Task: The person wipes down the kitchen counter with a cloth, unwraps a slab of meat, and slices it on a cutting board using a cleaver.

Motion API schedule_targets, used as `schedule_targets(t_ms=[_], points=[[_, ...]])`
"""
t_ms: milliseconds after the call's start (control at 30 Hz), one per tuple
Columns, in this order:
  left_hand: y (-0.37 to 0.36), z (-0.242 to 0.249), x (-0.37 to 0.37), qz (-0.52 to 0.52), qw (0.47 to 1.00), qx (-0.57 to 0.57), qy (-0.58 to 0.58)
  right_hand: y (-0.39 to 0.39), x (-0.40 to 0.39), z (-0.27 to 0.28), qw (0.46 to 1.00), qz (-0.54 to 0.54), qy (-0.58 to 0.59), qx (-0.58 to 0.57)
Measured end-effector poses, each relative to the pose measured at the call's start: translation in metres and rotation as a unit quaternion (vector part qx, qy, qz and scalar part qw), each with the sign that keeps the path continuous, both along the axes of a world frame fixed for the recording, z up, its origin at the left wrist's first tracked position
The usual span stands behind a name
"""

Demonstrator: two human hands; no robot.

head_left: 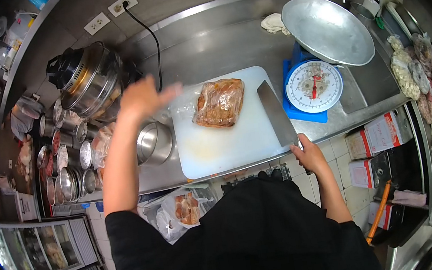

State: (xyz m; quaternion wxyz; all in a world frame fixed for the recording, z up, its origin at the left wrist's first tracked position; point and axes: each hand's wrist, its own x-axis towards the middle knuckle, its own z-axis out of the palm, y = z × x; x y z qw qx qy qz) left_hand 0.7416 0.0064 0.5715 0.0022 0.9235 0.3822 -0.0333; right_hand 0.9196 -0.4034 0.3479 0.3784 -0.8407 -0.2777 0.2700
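Observation:
A browned block of meat (pixel 221 103) in clear plastic wrap lies on the white cutting board (pixel 224 153). Some of the loose wrap spreads to its left. My right hand (pixel 309 154) is closed around the handle of a cleaver (pixel 276 114), whose wide blade is over the board's right side. To the left of the board my left hand (pixel 145 99) is raised, blurred by motion, with thumb and fingers apart and nothing visible in it. It is near a glass-bowled countertop oven (pixel 90 80) with a black top.
Right of the board stands a blue dial scale (pixel 314 87) with a large metal pan (pixel 328 30). A steel pot (pixel 153 142) sits left of the board, near several metal containers (pixel 85 155). Below the counter is a plastic bag (pixel 169 217) with meat. A black cord (pixel 155 39) hangs from the wall outlet.

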Motion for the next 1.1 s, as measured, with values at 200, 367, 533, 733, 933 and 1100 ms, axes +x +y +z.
schedule_targets(t_ms=[200,367,533,733,933,1100], points=[[0.019,-0.087,-0.054,0.03,0.997,0.038,0.061,0.003,-0.003,0.012,0.999,-0.009,0.025,-0.019],[0.029,-0.105,-0.036,0.109,0.859,-0.204,-0.456,0.007,-0.009,0.028,0.999,-0.009,0.041,-0.02],[-0.036,-0.036,0.03,0.05,0.715,-0.326,-0.617,0.027,-0.014,0.037,0.998,-0.001,0.062,0.015],[-0.068,0.041,0.033,-0.019,0.588,-0.378,-0.715,0.05,-0.021,0.037,0.993,-0.006,0.11,0.046],[-0.074,0.023,-0.037,-0.033,0.386,-0.441,-0.81,0.021,-0.018,0.03,0.982,-0.042,0.166,0.078],[-0.072,-0.081,-0.141,-0.043,0.627,-0.576,-0.523,0.007,-0.026,0.036,0.984,-0.025,0.168,0.061]])
